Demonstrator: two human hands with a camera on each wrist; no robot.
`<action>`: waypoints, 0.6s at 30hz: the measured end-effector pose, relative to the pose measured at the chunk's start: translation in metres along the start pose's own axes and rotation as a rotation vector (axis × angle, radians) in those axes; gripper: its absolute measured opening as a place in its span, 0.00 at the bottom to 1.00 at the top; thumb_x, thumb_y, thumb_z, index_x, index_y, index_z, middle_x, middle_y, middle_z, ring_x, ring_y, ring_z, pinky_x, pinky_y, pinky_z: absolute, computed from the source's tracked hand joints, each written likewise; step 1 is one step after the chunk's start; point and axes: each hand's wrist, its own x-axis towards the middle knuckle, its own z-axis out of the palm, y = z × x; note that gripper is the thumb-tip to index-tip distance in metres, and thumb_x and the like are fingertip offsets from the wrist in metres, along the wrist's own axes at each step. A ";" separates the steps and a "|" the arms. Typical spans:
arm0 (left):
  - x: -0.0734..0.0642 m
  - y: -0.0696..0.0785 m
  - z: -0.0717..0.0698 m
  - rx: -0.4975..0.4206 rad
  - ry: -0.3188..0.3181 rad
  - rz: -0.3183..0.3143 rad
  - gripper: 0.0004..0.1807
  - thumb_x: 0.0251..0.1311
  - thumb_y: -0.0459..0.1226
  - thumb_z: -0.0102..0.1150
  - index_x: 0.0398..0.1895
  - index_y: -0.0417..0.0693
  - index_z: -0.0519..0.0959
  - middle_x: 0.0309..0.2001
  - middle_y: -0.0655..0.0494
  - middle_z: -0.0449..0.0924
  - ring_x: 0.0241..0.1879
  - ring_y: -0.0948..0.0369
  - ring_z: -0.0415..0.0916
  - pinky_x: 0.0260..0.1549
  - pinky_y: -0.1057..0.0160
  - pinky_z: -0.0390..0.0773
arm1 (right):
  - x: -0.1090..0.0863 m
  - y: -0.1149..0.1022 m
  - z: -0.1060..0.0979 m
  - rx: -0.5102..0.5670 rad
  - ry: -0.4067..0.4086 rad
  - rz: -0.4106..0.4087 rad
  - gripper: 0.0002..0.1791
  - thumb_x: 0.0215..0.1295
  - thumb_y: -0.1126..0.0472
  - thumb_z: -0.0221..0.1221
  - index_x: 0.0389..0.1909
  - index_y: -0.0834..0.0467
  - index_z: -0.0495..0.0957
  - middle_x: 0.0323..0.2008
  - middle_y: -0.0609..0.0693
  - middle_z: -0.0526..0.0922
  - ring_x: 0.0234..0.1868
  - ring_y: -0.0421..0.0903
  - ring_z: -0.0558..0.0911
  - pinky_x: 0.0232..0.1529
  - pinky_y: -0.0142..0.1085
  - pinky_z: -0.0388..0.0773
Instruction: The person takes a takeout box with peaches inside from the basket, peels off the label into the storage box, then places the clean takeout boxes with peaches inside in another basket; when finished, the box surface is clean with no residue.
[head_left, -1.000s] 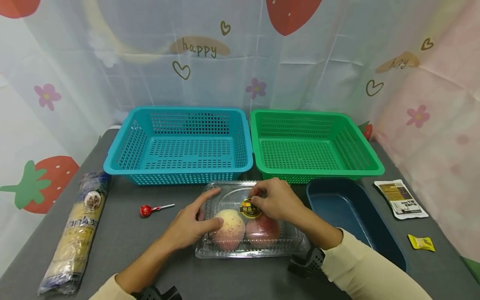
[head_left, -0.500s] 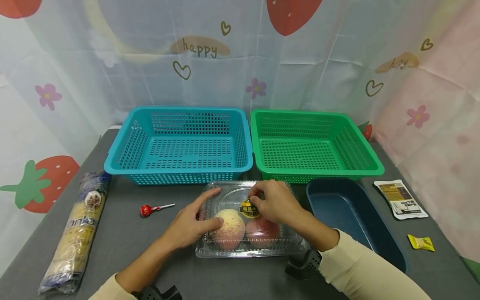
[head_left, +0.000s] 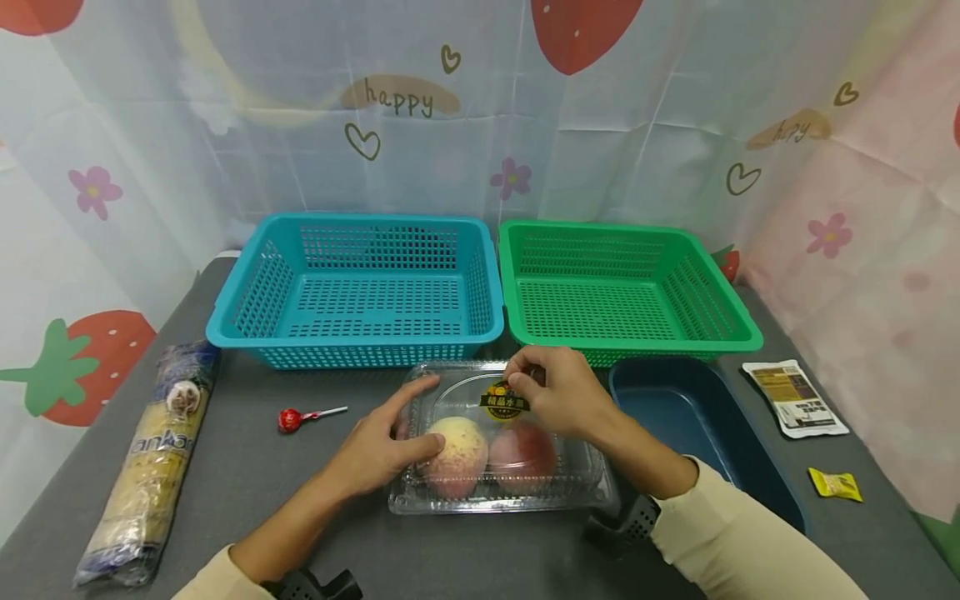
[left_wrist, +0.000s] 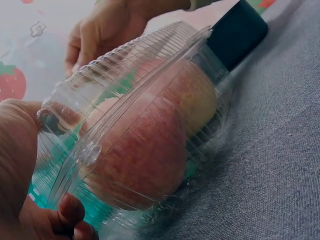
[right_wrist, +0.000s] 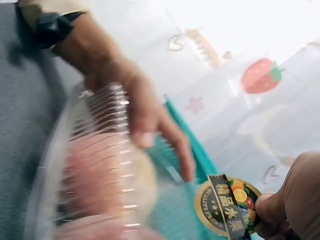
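A clear plastic clamshell box [head_left: 570, 492] lies on the table with two peaches inside, a pale yellow-pink one [head_left: 455, 458] and a redder one [head_left: 522, 457]. My left hand [head_left: 378, 450] grips the box's left side, its thumb on the lid; in the left wrist view, fingertips [left_wrist: 70, 209] curl at the edge. Between thumb and finger my right hand [head_left: 566, 392] pinches a black-and-gold round sticker [right_wrist: 222, 207] with a fruit picture and banner. In the right wrist view the sticker's face shows above the lid; whether any edge still touches the plastic I cannot tell.
Behind the box stand a blue basket [head_left: 352, 343] and a green basket [head_left: 637, 343]. A dark blue tray [head_left: 705, 433] lies to the right, beside a white-and-brown packet [head_left: 797, 400] and a yellow candy [head_left: 836, 484]. Leftward are a lollipop [head_left: 291, 420] and a long noodle-like pack [head_left: 142, 475].
My right hand has shifted slightly up and to the right, and the sticker has moved up with it, away from the peaches. The left hand and box have stayed put.
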 end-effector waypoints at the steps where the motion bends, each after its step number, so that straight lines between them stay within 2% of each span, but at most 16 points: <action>1: 0.000 0.000 0.000 -0.004 -0.001 -0.001 0.39 0.55 0.46 0.66 0.71 0.63 0.63 0.19 0.56 0.65 0.17 0.64 0.60 0.15 0.66 0.61 | 0.000 -0.001 -0.004 0.014 -0.003 -0.017 0.04 0.67 0.68 0.58 0.32 0.59 0.80 0.25 0.47 0.80 0.24 0.44 0.76 0.27 0.38 0.73; 7: -0.001 0.000 -0.001 -0.015 -0.009 -0.002 0.39 0.56 0.46 0.66 0.71 0.61 0.62 0.18 0.57 0.64 0.16 0.63 0.60 0.15 0.65 0.62 | -0.002 -0.006 -0.026 0.034 -0.057 -0.084 0.06 0.68 0.67 0.57 0.33 0.60 0.81 0.28 0.48 0.80 0.28 0.47 0.74 0.28 0.40 0.73; 18: 0.001 0.000 0.001 -0.004 -0.009 -0.011 0.39 0.56 0.47 0.65 0.71 0.63 0.62 0.19 0.57 0.64 0.17 0.63 0.60 0.15 0.65 0.60 | -0.010 -0.007 -0.059 0.018 -0.101 -0.116 0.06 0.68 0.66 0.58 0.33 0.59 0.82 0.32 0.49 0.81 0.35 0.48 0.78 0.35 0.42 0.76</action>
